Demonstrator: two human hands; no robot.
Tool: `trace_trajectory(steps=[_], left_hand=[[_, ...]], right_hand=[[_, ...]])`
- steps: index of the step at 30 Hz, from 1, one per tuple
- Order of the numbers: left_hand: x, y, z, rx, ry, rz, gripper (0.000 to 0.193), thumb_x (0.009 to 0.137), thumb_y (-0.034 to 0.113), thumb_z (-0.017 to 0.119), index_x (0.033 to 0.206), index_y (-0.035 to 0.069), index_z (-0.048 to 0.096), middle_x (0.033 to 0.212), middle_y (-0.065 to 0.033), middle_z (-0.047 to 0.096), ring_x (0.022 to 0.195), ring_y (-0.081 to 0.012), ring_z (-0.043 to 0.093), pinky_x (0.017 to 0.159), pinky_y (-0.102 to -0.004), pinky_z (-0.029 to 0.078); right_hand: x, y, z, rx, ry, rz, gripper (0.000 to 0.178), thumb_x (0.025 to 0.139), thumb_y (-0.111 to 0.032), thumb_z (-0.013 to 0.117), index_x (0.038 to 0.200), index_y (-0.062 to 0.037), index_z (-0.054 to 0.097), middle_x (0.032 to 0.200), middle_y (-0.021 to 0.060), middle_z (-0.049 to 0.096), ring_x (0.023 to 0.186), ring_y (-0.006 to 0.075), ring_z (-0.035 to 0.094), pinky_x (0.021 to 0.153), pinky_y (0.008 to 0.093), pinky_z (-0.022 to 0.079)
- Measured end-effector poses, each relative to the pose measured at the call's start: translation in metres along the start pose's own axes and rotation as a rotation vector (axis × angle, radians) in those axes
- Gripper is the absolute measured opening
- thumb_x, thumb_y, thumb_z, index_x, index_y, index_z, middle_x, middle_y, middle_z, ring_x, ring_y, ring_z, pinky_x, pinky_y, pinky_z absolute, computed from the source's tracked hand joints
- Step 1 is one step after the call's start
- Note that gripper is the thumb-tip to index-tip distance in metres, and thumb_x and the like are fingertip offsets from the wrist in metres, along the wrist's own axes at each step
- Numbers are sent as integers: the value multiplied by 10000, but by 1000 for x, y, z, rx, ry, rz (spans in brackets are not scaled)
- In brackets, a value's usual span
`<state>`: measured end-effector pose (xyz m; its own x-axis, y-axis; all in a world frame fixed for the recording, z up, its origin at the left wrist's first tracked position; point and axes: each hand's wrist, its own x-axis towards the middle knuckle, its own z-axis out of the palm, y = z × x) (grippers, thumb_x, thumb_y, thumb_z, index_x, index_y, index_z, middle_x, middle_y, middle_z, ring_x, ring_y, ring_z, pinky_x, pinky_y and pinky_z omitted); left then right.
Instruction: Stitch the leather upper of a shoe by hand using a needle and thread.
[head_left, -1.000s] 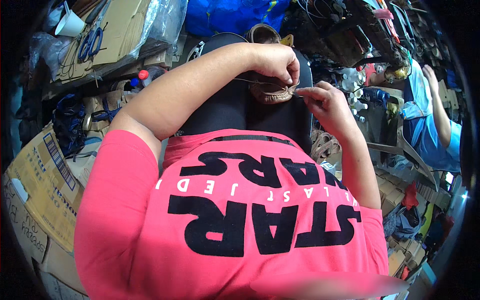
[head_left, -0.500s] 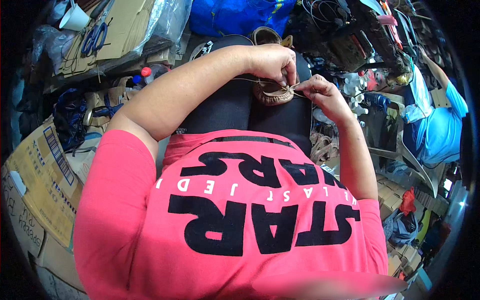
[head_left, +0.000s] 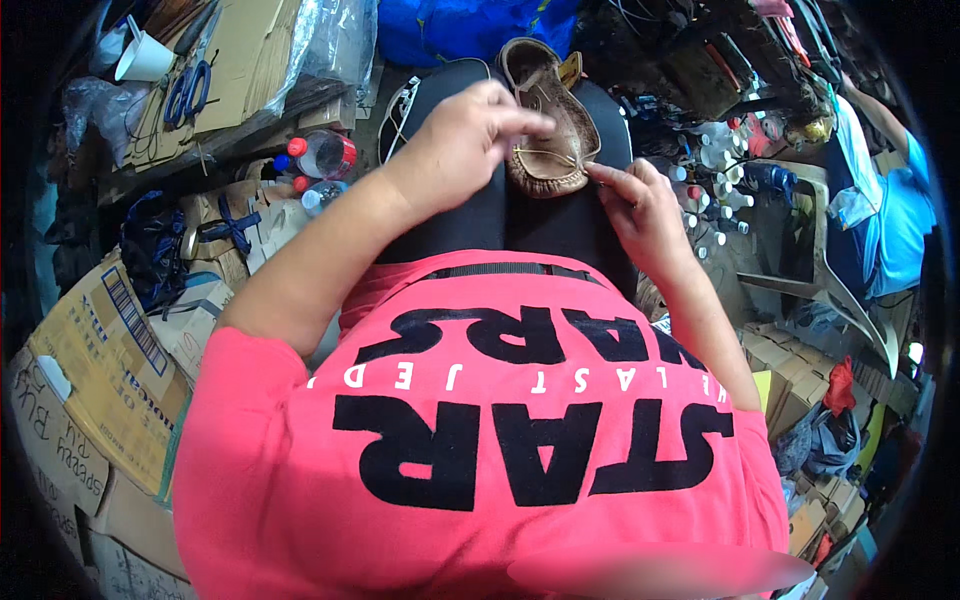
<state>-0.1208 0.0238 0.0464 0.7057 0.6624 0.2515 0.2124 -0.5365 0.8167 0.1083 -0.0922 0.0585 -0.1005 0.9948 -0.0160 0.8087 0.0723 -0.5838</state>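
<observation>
A brown leather moccasin lies across my dark-trousered thighs, its opening facing up and its gathered, stitched toe toward me. A pale thread crosses the inside near the toe. My right hand is closed, thumb and forefinger pinching the moccasin's right edge beside the toe; whether thread is also in that pinch is hidden. Above the moccasin's left side hovers my left hand, forefinger stretched out over the opening. Its fingertips are smeared by motion, so I cannot make out whether they hold anything.
Flat cardboard with blue-handled scissors and a white cup is at the far left. Plastic bottles stand left of my legs, others to the right. A blue bag lies ahead. Another person in blue is at the right.
My left hand has moved left and away from the toe, uncovering the moccasin's inside. My right hand has shifted slightly down and now pinches at the moccasin's edge, no longer at the outstretched thread.
</observation>
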Motion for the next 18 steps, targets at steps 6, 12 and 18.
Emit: trace_trajectory(steps=[6, 12, 18], left_hand=[[-12, 7, 19, 176, 45, 97, 254, 724, -71, 624, 924, 74, 685, 830, -103, 575, 768, -272, 601, 693, -339, 499], [-14, 7, 21, 415, -16, 56, 130, 715, 33, 661, 819, 111, 677, 801, -49, 571, 811, -245, 577, 723, -364, 455], [-7, 2, 24, 558, 121, 92, 90, 712, 142, 703, 800, 153, 688, 766, 10, 591, 848, -195, 560, 788, -361, 391]], right_hand=[[-8, 0, 3, -140, 20, -31, 410, 754, -54, 633, 1132, -213, 652, 777, 38, 504, 771, 214, 524, 817, 367, 353], [-11, 2, 1, -224, 20, -86, 426, 753, -61, 629, 1144, -229, 651, 786, 17, 500, 829, 195, 514, 835, 370, 329], [4, 21, -9, 44, -73, -22, 374, 742, -34, 616, 1054, -222, 700, 768, 1, 565, 821, 193, 513, 800, 336, 364]])
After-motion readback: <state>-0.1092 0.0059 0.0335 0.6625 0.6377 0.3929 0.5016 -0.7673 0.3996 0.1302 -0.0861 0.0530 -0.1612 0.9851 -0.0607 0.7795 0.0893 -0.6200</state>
